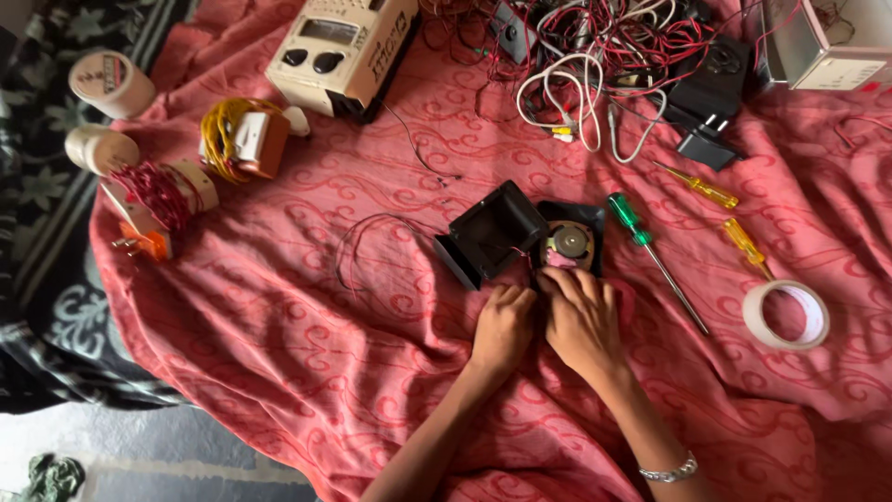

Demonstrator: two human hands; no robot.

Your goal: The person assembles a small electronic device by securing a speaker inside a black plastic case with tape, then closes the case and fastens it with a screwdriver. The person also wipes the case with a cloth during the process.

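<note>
Red patterned cloth [307,325] spread over what looks like a floor or low bed, dark floral fabric [37,279] showing at its left edge; the cloth serves as a soft work surface that keeps small parts from rolling off.

Left hand [503,327] and right hand [582,319] sit side by side, knuckles up, at the near edge of a small opened black speaker unit [569,244]. Its round driver faces up, exposed. The black housing shell [492,232] lies tipped open just to the left, touching the unit, thin wires running between them. Fingers of both hands are curled and pressed together against the unit's near rim; whether they pinch a wire or part there, cannot tell. Silver bracelet [671,470] on the right wrist.

Tools laid within the right hand's reach: green-handled screwdriver [650,253] just beside the unit, two yellow-handled screwdrivers [720,209] farther right, roll of tape [786,315] near them. Pushed to the far edge, out of the way: cream radio-like box [339,51], tangle of red and white wires [604,46], black plug adapter [706,144]. At far left, wire-wound spools [237,138].
</note>
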